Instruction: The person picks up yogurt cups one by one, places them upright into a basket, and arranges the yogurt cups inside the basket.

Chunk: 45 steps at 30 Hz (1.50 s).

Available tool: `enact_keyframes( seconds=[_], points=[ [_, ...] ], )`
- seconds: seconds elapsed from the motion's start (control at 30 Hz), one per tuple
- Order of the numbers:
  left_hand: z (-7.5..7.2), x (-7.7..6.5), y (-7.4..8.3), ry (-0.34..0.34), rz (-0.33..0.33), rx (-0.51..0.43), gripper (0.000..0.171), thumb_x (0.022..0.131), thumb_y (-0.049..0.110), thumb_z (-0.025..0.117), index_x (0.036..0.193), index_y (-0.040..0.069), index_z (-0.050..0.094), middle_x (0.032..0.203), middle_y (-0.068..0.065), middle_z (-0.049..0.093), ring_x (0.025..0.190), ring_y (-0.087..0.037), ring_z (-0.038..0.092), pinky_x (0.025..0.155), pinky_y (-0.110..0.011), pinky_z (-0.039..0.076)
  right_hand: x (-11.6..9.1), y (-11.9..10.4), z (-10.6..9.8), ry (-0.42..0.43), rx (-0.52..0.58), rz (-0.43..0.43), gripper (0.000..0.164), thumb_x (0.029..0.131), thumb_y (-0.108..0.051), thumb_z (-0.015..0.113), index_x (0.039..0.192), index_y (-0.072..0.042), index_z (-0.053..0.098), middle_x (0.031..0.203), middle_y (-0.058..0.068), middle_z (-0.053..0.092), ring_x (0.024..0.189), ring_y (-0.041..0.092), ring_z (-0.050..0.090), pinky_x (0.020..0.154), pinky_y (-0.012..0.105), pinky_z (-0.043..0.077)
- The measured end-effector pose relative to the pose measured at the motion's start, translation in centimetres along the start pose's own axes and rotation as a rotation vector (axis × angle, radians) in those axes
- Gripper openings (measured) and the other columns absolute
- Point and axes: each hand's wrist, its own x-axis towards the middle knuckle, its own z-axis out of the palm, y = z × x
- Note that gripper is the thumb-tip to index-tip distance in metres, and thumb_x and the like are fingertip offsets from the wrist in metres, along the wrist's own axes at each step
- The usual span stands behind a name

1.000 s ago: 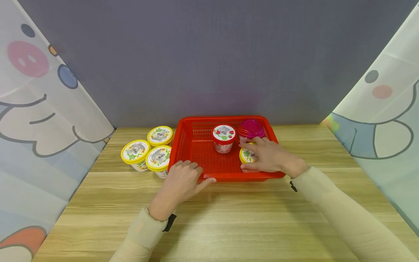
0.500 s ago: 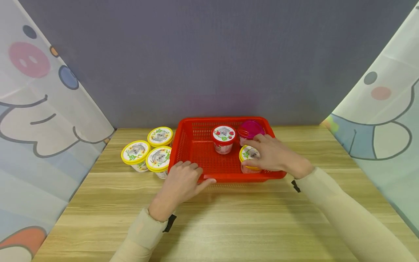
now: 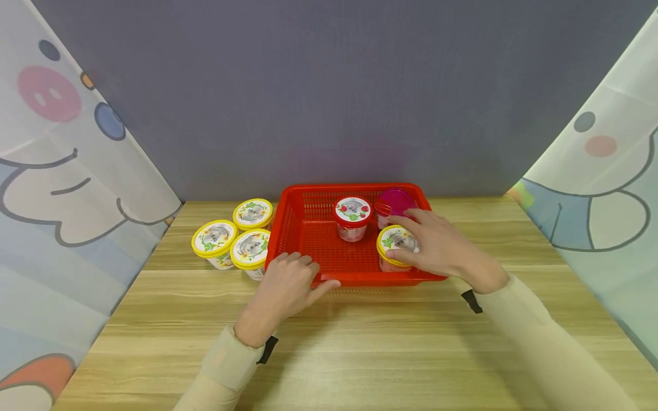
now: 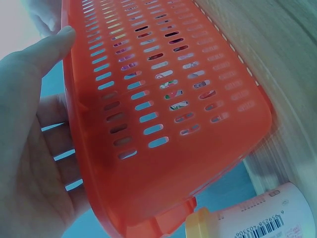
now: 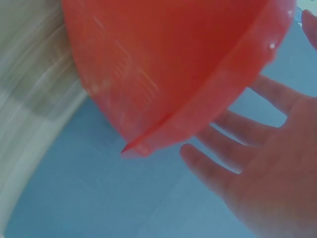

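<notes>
My left hand (image 3: 285,285) grips the front left rim of a red slotted basket (image 3: 329,278). In the left wrist view its thumb lies along the outside while the fingers reach over the rim. Inside the basket's front right part stands a white tub with a yellow lid (image 3: 398,240). Over that tub's right side is my right hand (image 3: 437,245), its fingers spread and loosely bent. The right wrist view shows those fingers (image 5: 237,148) apart, reaching past the basket rim. A red-lidded tub (image 3: 352,210) stands mid-basket, and a tub with a magenta lid (image 3: 394,204) is in the back right corner.
Outside the basket on the left, three yellow-lidded tubs (image 3: 215,237) stand close together on the wooden table (image 3: 360,354). One is right at the basket's left wall. A grey panel (image 3: 339,97) rises behind, with cartoon-printed cloth (image 3: 46,188) at both sides.
My right hand has loosened from the yellow-lidded tub in the basket and drawn slightly back to the right, exposing more of its lid. The left hand stays on the rim.
</notes>
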Motion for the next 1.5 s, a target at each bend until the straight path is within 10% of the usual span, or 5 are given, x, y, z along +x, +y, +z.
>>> enact_keyframes(
  seconds=[0.43,1.5],
  points=[
    [0.0,0.0,0.0,-0.005,-0.006,0.001,0.057,0.091,0.062,0.066,0.061,0.014,0.061,0.06,0.001,0.055,0.054,-0.017,0.051,0.058,-0.031,0.044,-2.5,-0.4,0.4,0.184,0.061,-0.063,0.066,0.087,-0.049,0.076,0.139,-0.011,0.061,0.133,0.012,0.058,0.121,0.032,0.052,0.101,0.055,0.042],
    [0.1,0.1,0.0,-0.021,-0.009,0.005,0.057,0.091,0.062,0.065,0.06,0.014,0.059,0.06,0.0,0.054,0.055,-0.018,0.052,0.059,-0.031,0.045,-4.6,-2.5,3.5,0.218,-0.01,-0.049,0.042,0.082,-0.047,0.081,0.104,-0.011,0.075,0.097,0.001,0.067,0.087,0.022,0.063,0.073,0.041,0.052]
  ],
)
